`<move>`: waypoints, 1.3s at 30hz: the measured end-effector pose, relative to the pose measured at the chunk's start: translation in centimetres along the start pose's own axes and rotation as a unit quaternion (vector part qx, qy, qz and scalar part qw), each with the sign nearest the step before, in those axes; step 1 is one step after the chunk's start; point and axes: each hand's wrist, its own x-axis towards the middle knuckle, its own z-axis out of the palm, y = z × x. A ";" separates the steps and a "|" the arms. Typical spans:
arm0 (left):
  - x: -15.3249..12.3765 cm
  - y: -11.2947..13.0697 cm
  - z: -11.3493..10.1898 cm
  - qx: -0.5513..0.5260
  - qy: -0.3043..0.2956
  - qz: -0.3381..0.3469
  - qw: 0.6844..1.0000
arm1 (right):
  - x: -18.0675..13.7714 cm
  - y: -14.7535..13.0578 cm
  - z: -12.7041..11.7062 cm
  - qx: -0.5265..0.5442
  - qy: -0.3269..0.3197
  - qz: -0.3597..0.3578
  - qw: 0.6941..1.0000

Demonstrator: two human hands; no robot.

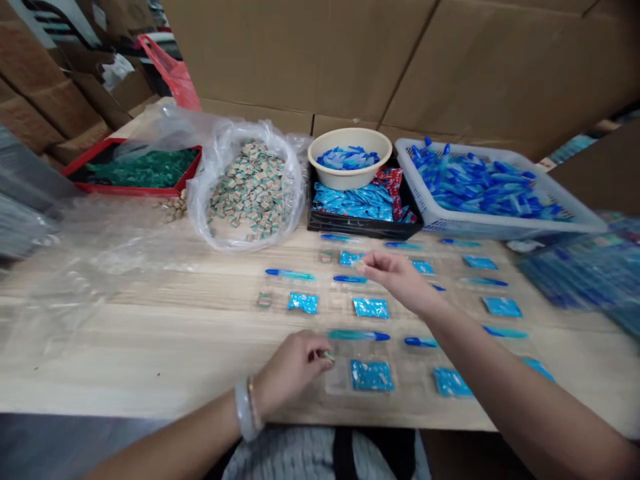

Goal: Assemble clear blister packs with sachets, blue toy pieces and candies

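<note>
My left hand [295, 363] is closed in a pinch on a small tan-and-green block [327, 357]. It is over the left end of the nearest clear plastic tray [337, 380], beside a blue packet [373, 375] and a blue pen-shaped piece [359, 335]. Farther back, my right hand [397, 277] pinches another small pale-green block, partly hidden by the fingertips, just in front of a blue packet [350, 258]. Similar clear trays stand in rows, several with a blue pen-shaped piece and a packet. Small blocks [264, 300] lie in at least two trays at the left.
Behind the trays stand a plastic-lined container of blocks [255, 190], a black crate [365, 227] of packets topped by a cream bowl [350, 177], and a white basket [480, 223] of blue pieces. A red tray [130, 190] is at left, stacked plastic packs [585, 267] at right.
</note>
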 end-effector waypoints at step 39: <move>-2.7 -3.8 3.0 0.395 -0.014 0.307 0.866 | -1.9 5.5 4.2 -0.388 -0.099 -0.154 0.903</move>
